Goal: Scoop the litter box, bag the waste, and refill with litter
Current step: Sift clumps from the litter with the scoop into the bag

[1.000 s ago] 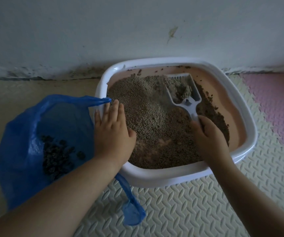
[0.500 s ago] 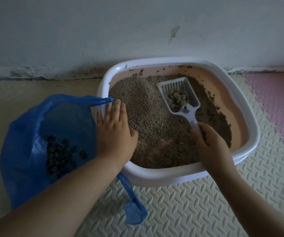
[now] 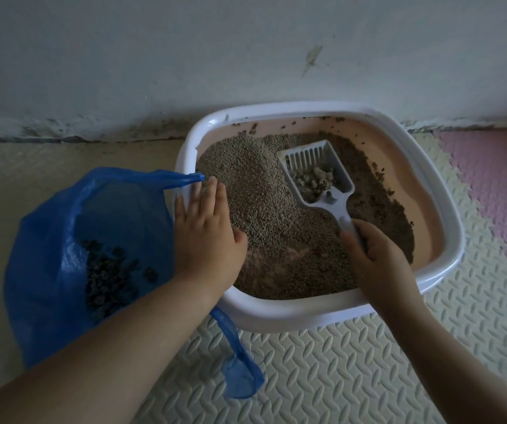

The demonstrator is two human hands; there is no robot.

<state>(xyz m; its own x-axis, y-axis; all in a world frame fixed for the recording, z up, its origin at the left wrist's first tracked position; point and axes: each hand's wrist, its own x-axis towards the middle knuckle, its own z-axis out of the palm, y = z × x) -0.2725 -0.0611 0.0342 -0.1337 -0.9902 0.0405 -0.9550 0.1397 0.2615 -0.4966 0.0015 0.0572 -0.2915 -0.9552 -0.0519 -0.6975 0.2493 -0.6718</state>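
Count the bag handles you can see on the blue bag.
2. One handle stretches over the litter box rim at the left hand's fingertips; the other handle hangs onto the floor mat below the left forearm. More may be hidden.

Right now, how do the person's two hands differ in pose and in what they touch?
The left hand lies flat, fingers extended, on the white litter box rim beside the blue plastic bag. The right hand is closed around the white slotted scoop, which holds clumps. Both are bare and reach over the box.

One litter box [image 3: 276, 313], one scoop [image 3: 322, 175], one bag [image 3: 47, 255], two hands.
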